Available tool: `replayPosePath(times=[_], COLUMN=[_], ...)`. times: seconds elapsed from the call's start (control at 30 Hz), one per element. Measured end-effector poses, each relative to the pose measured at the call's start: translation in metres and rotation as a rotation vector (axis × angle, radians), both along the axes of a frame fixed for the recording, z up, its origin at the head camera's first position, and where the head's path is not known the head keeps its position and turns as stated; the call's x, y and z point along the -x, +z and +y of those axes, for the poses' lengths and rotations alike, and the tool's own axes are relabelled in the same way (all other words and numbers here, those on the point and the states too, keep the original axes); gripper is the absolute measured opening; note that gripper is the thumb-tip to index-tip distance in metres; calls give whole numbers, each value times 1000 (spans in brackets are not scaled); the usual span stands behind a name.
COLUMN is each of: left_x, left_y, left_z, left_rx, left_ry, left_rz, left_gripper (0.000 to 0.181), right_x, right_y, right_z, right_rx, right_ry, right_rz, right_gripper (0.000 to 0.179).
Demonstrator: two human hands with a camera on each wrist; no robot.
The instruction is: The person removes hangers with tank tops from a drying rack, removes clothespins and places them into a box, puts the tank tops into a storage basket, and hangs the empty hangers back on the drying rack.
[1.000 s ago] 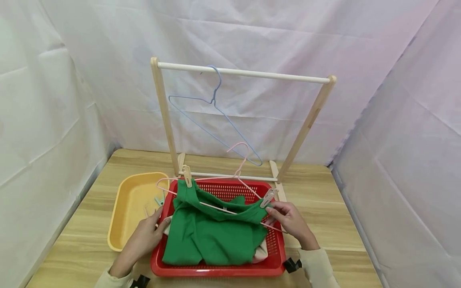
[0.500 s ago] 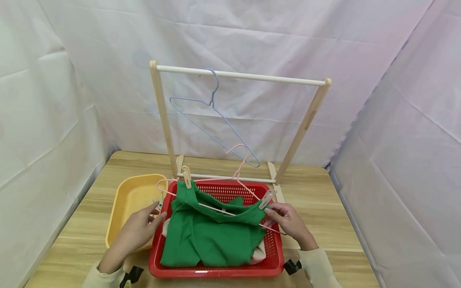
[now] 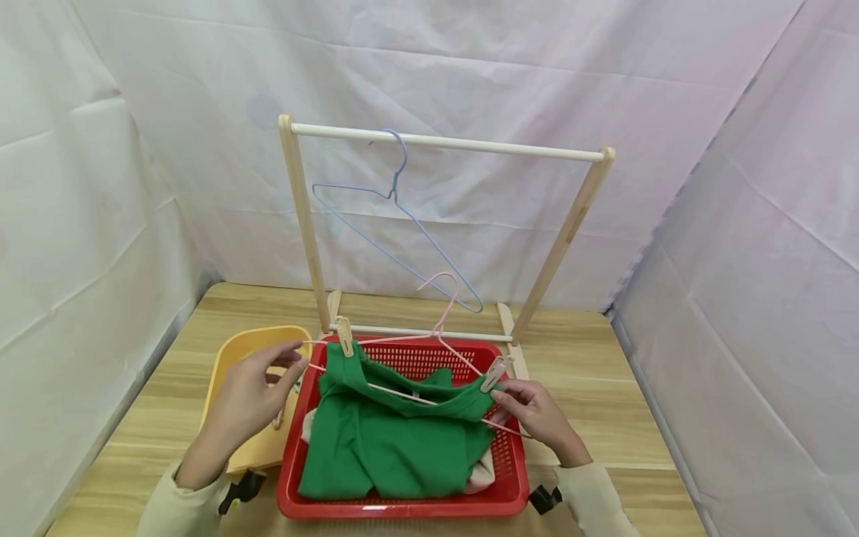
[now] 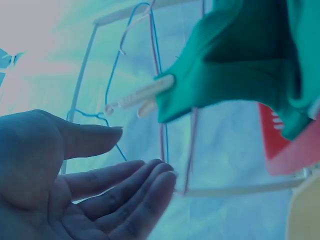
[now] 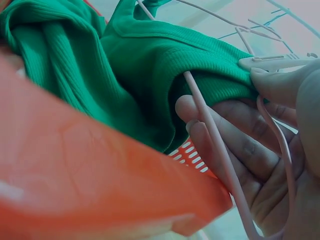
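A green garment (image 3: 396, 455) with a ribbed band spreads over the red basket (image 3: 403, 511). A pink hanger (image 3: 439, 328) runs along the band, which two pale clothespins clip at its corners, a left clothespin (image 3: 345, 337) and a right clothespin (image 3: 493, 374). My right hand (image 3: 540, 421) pinches the right corner of the band just below the clothespin; in the right wrist view the hanger's pink end loops by its fingers. My left hand (image 3: 248, 391) is at the hanger's left end, thumb and fingers apart, with the left clothespin (image 4: 145, 94) beyond its fingertips.
Behind the basket stands a wooden rack with a white rail (image 3: 470, 145), where a blue hanger (image 3: 396, 186) hangs. A yellow tray (image 3: 262, 455) sits left of the basket, partly behind my left hand. Beige cloth (image 3: 481, 477) shows under the green garment.
My left hand has left the basket's left side, swung out over the yellow tray and risen to the pink hanger's left end. My right hand keeps its pinch on the garment.
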State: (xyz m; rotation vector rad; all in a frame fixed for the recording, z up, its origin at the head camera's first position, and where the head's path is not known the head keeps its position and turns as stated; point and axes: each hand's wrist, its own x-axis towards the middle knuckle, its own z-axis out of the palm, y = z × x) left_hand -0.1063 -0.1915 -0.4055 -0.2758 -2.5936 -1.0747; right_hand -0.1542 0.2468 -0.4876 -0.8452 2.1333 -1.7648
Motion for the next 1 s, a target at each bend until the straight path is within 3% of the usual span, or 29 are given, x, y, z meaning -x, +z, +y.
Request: replayPosePath(times=[0.17,0.33,0.6,0.83,1.0], left_x=[11,19,26,27,28], left_y=[8,10,11,9,7], left_z=[8,15,21,24,25], left_rx=[-41,-79,-62,-58,-48], left_ry=[-49,-101,-146,-166,-180], left_rz=[66,66,-28,-94,-121], left_gripper=[32,39,49,53,46], right_x=[0,1,1,0,1], right_y=[-1,-2,-1,1,0], right_z=[0,0,-1,0,0], right_rx=[-3,-30,6,-25,-35], right_ry=[6,-3,54,38,38], right_rz=[14,28,17,34,33], right_gripper=[20,19,20,19,19])
